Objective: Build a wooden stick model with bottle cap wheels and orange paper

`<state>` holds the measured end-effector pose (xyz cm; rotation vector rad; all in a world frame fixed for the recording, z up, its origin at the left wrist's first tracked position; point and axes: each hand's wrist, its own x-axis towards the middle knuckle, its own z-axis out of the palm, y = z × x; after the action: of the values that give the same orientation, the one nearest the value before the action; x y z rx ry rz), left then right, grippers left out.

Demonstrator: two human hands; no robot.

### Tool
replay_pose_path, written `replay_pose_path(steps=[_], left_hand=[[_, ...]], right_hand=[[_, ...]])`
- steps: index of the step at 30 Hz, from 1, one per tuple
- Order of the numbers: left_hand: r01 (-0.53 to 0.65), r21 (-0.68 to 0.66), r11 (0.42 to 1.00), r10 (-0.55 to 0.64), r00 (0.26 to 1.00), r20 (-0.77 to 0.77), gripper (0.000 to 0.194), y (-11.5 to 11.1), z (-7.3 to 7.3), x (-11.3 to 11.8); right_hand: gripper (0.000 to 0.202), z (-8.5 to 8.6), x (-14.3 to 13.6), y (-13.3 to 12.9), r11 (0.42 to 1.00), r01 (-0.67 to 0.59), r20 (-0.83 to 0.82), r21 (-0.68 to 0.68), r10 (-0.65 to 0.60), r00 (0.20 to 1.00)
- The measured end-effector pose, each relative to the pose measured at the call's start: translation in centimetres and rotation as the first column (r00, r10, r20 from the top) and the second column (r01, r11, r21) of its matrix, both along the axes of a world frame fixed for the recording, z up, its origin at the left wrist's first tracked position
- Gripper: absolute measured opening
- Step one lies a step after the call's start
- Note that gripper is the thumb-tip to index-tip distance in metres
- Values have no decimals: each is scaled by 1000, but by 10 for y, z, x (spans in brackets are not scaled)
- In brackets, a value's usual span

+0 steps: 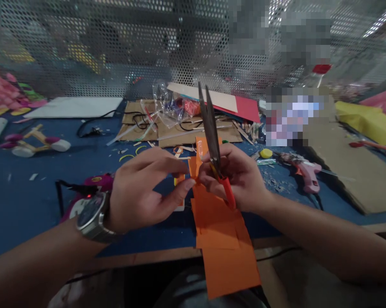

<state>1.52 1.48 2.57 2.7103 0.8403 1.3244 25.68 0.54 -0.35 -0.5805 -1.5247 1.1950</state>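
Observation:
A pair of scissors (213,137) with orange-red handles points upward in my right hand (234,179), its blades slightly apart. Strips of orange paper (226,256) run from between my hands down over the table's front edge. My left hand (151,184), wearing a metal wristwatch (95,218), has thumb and forefinger drawn together at the paper's left edge. The right fingertips meet the paper at the same spot. Behind the left fingers lies a small orange and yellow item (180,199), mostly hidden.
A pink glue gun (308,173) lies right, beside cardboard (356,171). A purple device (99,182) with a lit red light sits by my left wrist. Behind are coloured sheets (247,107), plastic wrap and sticks. A stick-built wheeled frame (35,141) stands left. Perforated metal (131,51) closes the back.

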Motion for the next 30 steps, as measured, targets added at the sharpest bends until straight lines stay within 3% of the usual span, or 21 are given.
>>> replay_pose_path(steps=[4, 10, 16, 25, 30], left_hand=[[56, -90, 994, -55, 998, 15, 16, -2, -2, 2], [248, -193, 949, -231, 967, 108, 14, 3, -2, 4], [203, -258, 945, -172, 975, 138, 12, 5, -2, 3], [200, -326, 924, -169, 978, 120, 9, 4, -1, 4], [260, -379, 888, -199, 961, 193, 12, 5, -3, 3]], right_hand=[[37, -1, -2, -3, 1000, 5, -11, 18, -5, 1000], [44, 0, -3, -3, 998, -23, -44, -54, 20, 999], [54, 4, -4, -6, 988, 38, -73, -152, -49, 996], [57, 1, -4, -4, 982, -26, -74, -189, 12, 997], [59, 1, -4, -4, 969, -49, -116, -240, 21, 993]])
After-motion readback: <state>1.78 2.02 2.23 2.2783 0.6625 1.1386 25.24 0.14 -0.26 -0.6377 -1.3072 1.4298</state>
